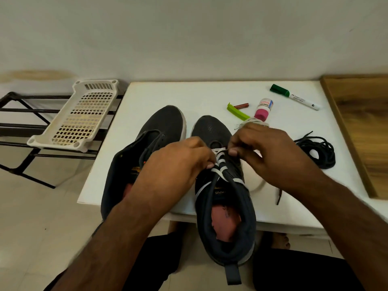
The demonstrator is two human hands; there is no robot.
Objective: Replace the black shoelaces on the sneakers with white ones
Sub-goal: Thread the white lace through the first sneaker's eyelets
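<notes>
Two dark grey sneakers stand on the white table point(210, 93). The right sneaker point(226, 225) has a white lace point(219, 164) crossing its lower eyelets. My left hand point(180, 164) pinches the lace at the shoe's left eyelets. My right hand point(266, 150) pinches the lace at the right eyelets near the toe. The left sneaker point(159, 127) lies beside it without a lace, partly hidden by my left arm. A coil of black laces point(317, 152) lies to the right. A bundle of white lace point(252, 121) shows just beyond my right hand.
A green marker point(294, 96), a pink-capped tube point(263, 108), a green clip point(237, 112) and a small red stick point(241, 105) lie at the back of the table. A wooden board point(361, 127) borders the right. A white perforated tray point(77, 116) sits on a black rack at left.
</notes>
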